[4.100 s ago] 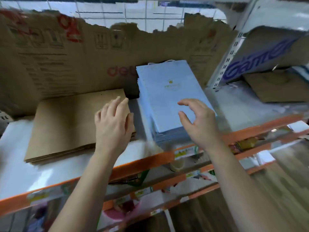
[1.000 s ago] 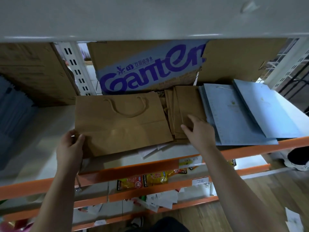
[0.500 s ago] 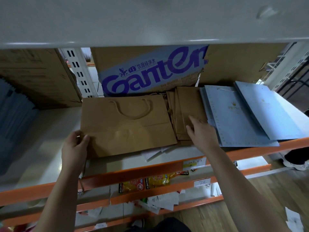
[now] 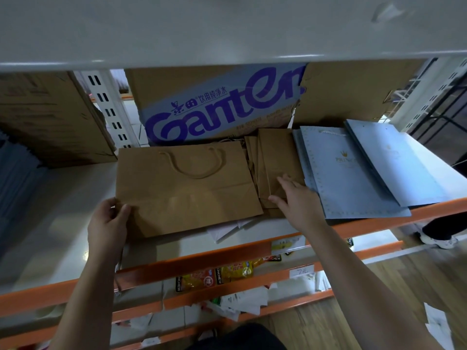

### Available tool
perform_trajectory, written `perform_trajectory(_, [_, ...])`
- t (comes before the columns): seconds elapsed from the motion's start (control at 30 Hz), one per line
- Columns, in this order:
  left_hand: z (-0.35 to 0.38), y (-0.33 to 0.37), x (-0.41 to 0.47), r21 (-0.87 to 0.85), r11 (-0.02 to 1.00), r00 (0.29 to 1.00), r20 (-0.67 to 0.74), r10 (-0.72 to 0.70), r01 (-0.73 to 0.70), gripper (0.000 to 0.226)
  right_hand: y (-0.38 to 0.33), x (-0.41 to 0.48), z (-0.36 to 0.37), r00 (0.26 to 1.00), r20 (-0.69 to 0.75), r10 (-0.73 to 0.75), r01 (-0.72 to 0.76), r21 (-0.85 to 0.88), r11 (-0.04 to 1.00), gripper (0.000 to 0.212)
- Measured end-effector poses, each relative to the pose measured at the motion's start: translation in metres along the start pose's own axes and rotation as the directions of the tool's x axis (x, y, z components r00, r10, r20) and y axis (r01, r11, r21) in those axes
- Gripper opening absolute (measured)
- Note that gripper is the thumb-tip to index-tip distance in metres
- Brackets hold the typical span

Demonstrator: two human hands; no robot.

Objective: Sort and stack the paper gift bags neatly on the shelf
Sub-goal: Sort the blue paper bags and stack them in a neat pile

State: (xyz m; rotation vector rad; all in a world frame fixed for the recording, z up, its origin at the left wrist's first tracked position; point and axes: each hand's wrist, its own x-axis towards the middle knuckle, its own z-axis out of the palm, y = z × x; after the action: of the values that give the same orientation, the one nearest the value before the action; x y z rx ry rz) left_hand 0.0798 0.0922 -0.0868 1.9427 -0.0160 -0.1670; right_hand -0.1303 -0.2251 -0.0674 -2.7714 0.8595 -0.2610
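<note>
Directly in front of the brown cardboard box printed "Ganten" in purple (image 4: 219, 107), a large flat brown kraft-paper gift bag with twisted cord handles (image 4: 187, 188) lies face up on the white shelf board with an orange front rail (image 4: 63, 210). The left hand (image 4: 108, 223) pinches this bag at its near-left corner, thumb on top and fingers curled at the edge. Right of the box's centre and touching the large bag's right edge lies a stack of narrower flat brown kraft-paper bags (image 4: 275, 157). The right hand (image 4: 295, 200) rests on this stack with fingers straight and slightly spread, gripping nothing. Farther right of the box, two pale blue paper gift bags with gold crown prints (image 4: 348, 173) overlap in a fan, their near corners reaching the orange rail. Loose white paper sheets (image 4: 227, 228) project from under the large bag's near edge. Left of the box stand a white perforated steel upright (image 4: 106, 107) and a plain brown carton (image 4: 50, 117). Below, on a lower shelf, lie yellow snack packets (image 4: 227, 274).
</note>
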Motion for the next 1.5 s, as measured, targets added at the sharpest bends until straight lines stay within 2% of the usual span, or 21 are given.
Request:
perform_trajectory(0.13, [0.001,0.002,-0.001,0.015,1.0,1.0,-0.013,0.021,-0.021,0.032,-0.004,-0.006,0.011,0.987,-0.129,-0.1,0.085,-0.116,0.99,0.047])
perform_trajectory(0.33, [0.002,-0.001,-0.001,0.037,0.999,0.999,-0.029,0.032,-0.031,0.033,-0.008,-0.006,0.02,0.917,-0.302,-0.261,0.189,-0.247,0.95,0.025])
perform_trajectory(0.4, [0.002,-0.001,-0.003,0.039,0.998,0.999,-0.028,0.04,-0.039,0.032,-0.007,-0.007,0.016,0.904,-0.31,-0.295,0.231,-0.228,0.946,0.024])
perform_trajectory(0.53, [0.002,-0.001,-0.006,0.034,0.998,0.998,-0.019,0.052,-0.051,0.031,-0.016,-0.001,-0.004,0.905,-0.345,-0.249,0.204,-0.161,0.966,0.045])
perform_trajectory(0.63, [0.0,-0.004,-0.005,0.044,0.998,0.999,-0.022,0.047,-0.046,0.036,-0.032,0.005,-0.01,0.899,-0.372,-0.23,0.242,-0.015,0.97,0.037])
perform_trajectory(0.77, [-0.002,-0.004,-0.006,0.028,0.999,0.999,-0.015,0.035,-0.035,0.03,-0.08,-0.005,-0.003,0.875,-0.344,-0.339,0.41,0.159,0.898,0.038])
perform_trajectory(0.83, [-0.003,-0.001,-0.009,0.005,1.0,1.0,-0.004,0.023,-0.023,0.027,-0.108,-0.012,0.0,0.833,-0.358,-0.421,0.505,0.182,0.844,0.035])
perform_trajectory(1.0, [-0.004,0.007,-0.01,-0.073,0.997,0.999,0.033,-0.021,0.023,0.024,-0.154,-0.023,0.021,0.672,-0.379,-0.637,0.731,0.202,0.651,0.027])
perform_trajectory(1.07, [-0.004,0.007,-0.01,-0.07,0.997,0.999,0.036,-0.018,0.021,0.022,-0.16,-0.026,0.031,0.652,-0.332,-0.682,0.756,0.22,0.616,0.028])
perform_trajectory(1.17, [-0.003,0.006,-0.009,-0.05,0.998,0.999,0.026,-0.021,0.022,0.019,-0.16,-0.027,0.039,0.661,-0.24,-0.711,0.75,0.24,0.616,0.03])
perform_trajectory(1.23, [-0.002,0.004,-0.009,-0.028,0.999,0.999,0.014,-0.03,0.031,0.026,-0.156,-0.027,0.037,0.697,-0.195,-0.69,0.714,0.263,0.648,0.033])
perform_trajectory(1.3, [-0.001,0.004,-0.009,-0.03,0.999,0.999,0.021,-0.037,0.037,0.03,-0.145,-0.024,0.033,0.749,-0.21,-0.629,0.662,0.276,0.697,0.034])
perform_trajectory(1.43, [-0.001,0.006,-0.007,-0.017,1.0,1.0,0.022,-0.019,0.019,0.033,-0.106,-0.01,0.013,0.884,-0.299,-0.36,0.444,0.292,0.848,0.028])
perform_trajectory(1.5, [-0.001,0.007,-0.008,-0.007,1.0,1.0,0.017,-0.014,0.014,0.035,-0.082,0.0,0.0,0.944,-0.265,-0.197,0.266,0.26,0.928,0.036])
